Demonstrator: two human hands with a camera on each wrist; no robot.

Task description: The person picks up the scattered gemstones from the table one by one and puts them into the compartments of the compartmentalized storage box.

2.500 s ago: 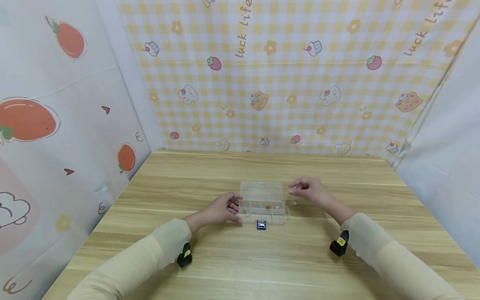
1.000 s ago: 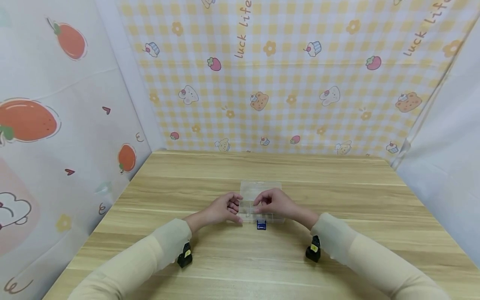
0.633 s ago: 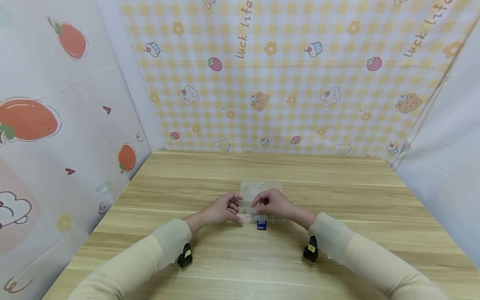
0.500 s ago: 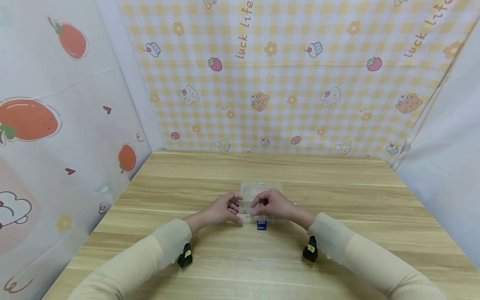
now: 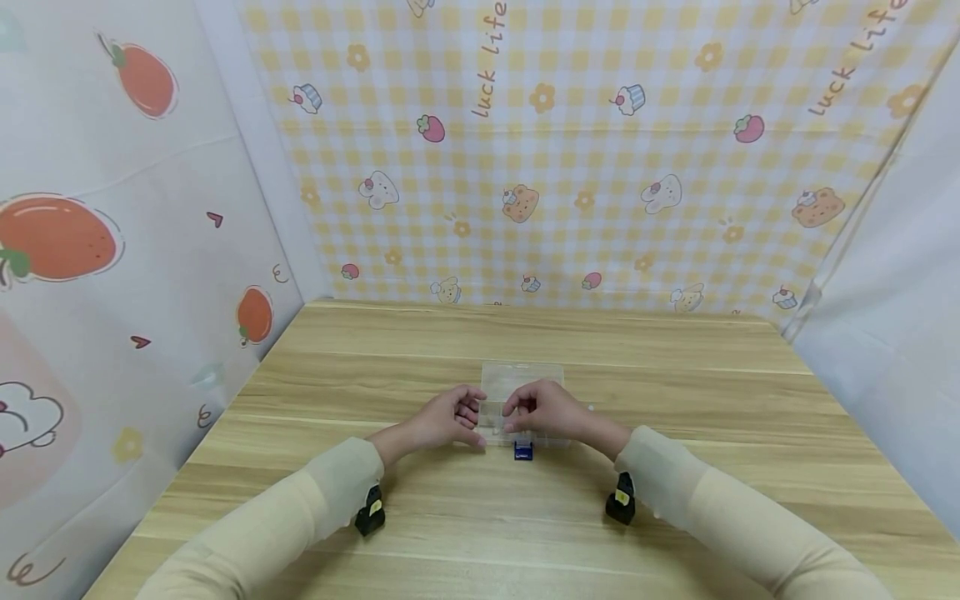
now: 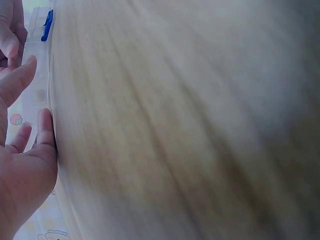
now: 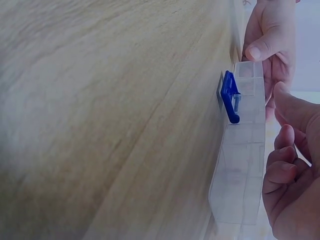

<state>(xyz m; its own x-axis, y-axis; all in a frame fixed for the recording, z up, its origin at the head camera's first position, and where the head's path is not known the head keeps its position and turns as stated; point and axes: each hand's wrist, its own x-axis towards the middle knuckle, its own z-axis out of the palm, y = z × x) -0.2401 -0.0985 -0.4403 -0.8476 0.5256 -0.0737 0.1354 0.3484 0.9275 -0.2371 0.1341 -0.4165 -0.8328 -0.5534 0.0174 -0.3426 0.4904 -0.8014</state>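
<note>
A clear plastic compartment box lies on the table with its lid folded back and its blue latch at the front. My left hand holds the box's left end, thumb at the front corner and fingers round the back. Over the box's middle hovers my right hand, thumb and index finger brought near each other above a compartment. Whether something tiny sits between those fingertips is hidden. In the right wrist view the box wall runs beside the curled lower fingers.
A small white bead-like piece lies on the wooden table, right of the box and partly behind my right wrist. Black wrist cameras hang under both sleeves. A checked cloth stands behind the table.
From right of the box, my right hand has moved left over its compartments, covering the orange and white pieces seen there before. For the last half second it has stayed nearly still. Left hand unmoved.
</note>
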